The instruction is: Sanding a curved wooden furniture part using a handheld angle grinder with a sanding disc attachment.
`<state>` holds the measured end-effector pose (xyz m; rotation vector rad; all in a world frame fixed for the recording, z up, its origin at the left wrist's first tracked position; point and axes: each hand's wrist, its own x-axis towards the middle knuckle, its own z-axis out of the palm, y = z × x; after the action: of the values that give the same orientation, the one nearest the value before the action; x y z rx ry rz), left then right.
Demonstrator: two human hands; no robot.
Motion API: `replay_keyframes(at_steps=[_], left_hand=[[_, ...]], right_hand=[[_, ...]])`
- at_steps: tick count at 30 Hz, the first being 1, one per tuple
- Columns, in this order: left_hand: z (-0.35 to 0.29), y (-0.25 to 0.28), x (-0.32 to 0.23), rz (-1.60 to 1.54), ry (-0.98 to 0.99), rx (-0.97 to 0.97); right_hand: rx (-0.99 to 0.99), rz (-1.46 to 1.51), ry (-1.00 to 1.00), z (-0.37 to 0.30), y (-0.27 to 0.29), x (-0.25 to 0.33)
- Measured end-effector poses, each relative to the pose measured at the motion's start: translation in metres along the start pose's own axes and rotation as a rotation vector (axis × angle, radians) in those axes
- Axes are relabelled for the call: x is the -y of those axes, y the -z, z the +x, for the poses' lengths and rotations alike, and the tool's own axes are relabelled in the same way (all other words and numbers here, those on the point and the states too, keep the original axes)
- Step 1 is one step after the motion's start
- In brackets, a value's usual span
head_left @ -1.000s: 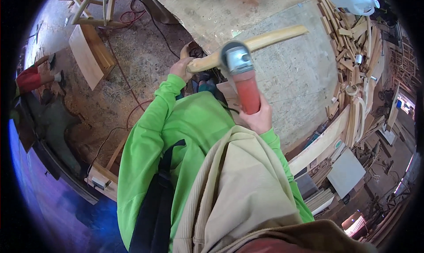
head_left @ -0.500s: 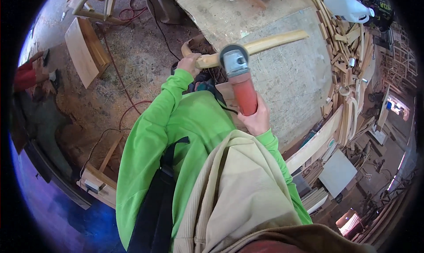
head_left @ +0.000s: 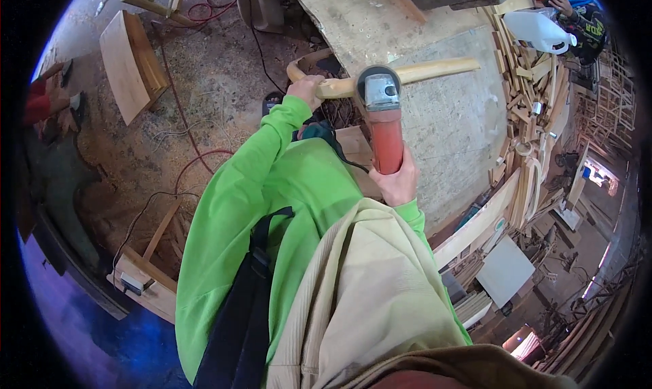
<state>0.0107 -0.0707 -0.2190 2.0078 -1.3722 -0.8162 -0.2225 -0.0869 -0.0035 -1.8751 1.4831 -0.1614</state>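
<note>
My right hand [head_left: 399, 180] is closed around the red body of an angle grinder [head_left: 387, 141]. The grinder's silver head and round dark disc lie over a pale, curved wooden piece [head_left: 438, 69]; whether the disc touches the wood I cannot tell. My left hand [head_left: 305, 92] grips that piece near its left end, where a bent part joins it. Its long arm stretches right across the worktable [head_left: 448, 117]. A dark green power tool [head_left: 316, 132] lies close to my body, partly covered by my green clothing.
Wood offcuts [head_left: 526, 83] pile along the table's right edge, with a white plastic jug [head_left: 540, 30] at the far end. A red hose [head_left: 183, 134] and dark cords cross the dusty floor. A curved wooden panel [head_left: 129, 69] stands at left. Other people show at both sides.
The grinder and wooden piece now appear slightly farther right in view, with both hands still gripping them. The grinder looks more upright. The surrounding scene has shifted a little too.
</note>
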Motion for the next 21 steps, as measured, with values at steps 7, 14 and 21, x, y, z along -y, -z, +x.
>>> replay_keyframes(at_steps=[7,14,21], left_hand=[[0.002,0.006,-0.003,0.006,0.007,0.032],[0.000,0.006,-0.004,-0.009,-0.023,0.007],[0.002,0.016,-0.006,-0.030,0.019,0.102]], right_hand=[[-0.060,-0.123,0.189,-0.005,-0.025,-0.002],[-0.016,0.057,-0.025,-0.006,-0.022,0.013],[-0.095,-0.108,0.105,-0.003,-0.029,0.005]])
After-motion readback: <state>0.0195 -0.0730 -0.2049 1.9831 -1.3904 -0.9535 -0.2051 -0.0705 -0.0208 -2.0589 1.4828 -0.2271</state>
